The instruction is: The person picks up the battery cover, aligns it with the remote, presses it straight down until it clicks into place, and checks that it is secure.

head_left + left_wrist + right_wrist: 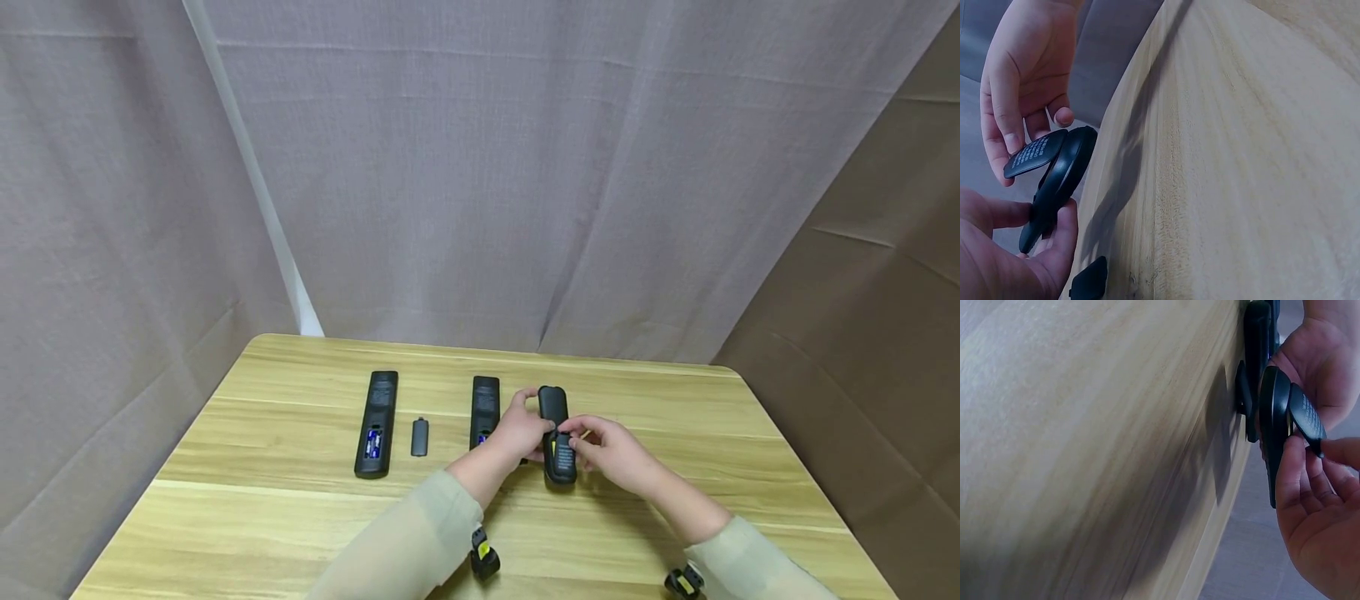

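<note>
My left hand point(516, 432) holds a black remote control point(553, 403) off the table, back side up, its thumb and fingers on the two edges. With thumb and fingers, my right hand point(611, 452) pinches the remote's battery cover point(565, 455), a dark piece with printed text. In the left wrist view the cover point(1036, 154) stands tilted away from the remote body point(1066, 169), one end close to it. A bit of yellow shows beside the cover in the head view. In the right wrist view, the right fingertips point(1294, 447) touch both the cover and remote.
Another black remote point(377, 425) lies at the left, its compartment uncovered with blue batteries point(372, 443) inside. Beside it lies a loose battery cover point(420, 437). A third remote point(485, 402) lies partly behind my left hand. A dark loose piece point(1089, 279) rests on the wooden table point(247, 417).
</note>
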`<action>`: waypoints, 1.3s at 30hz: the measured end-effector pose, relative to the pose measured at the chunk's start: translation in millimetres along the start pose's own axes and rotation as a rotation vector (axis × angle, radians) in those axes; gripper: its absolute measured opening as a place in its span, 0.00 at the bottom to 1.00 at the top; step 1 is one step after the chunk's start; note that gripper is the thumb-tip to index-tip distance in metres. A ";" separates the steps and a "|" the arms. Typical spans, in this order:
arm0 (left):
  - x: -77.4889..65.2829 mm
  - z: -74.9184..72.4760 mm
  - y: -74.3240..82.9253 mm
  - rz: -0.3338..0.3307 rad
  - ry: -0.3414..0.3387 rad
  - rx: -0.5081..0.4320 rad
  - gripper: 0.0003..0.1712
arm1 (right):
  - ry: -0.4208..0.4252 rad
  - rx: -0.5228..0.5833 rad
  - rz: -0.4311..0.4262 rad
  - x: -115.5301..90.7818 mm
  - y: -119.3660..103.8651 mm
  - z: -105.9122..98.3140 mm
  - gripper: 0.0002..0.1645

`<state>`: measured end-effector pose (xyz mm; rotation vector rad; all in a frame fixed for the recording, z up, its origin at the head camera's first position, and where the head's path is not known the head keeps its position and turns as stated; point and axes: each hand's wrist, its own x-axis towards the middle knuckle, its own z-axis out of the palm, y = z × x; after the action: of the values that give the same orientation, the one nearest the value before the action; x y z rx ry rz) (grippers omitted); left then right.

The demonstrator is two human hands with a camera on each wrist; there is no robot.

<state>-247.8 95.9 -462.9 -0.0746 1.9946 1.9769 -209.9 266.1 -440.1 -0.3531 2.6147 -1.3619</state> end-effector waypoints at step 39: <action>1.4 1.2 -1.7 0.039 -0.033 -0.007 0.36 | -0.022 -0.056 -0.064 -0.7 1.8 -0.7 0.16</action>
<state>-248.4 97.3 -464.9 -0.0048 1.9823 1.9960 -209.6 267.9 -441.2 -0.4609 2.6490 -1.2978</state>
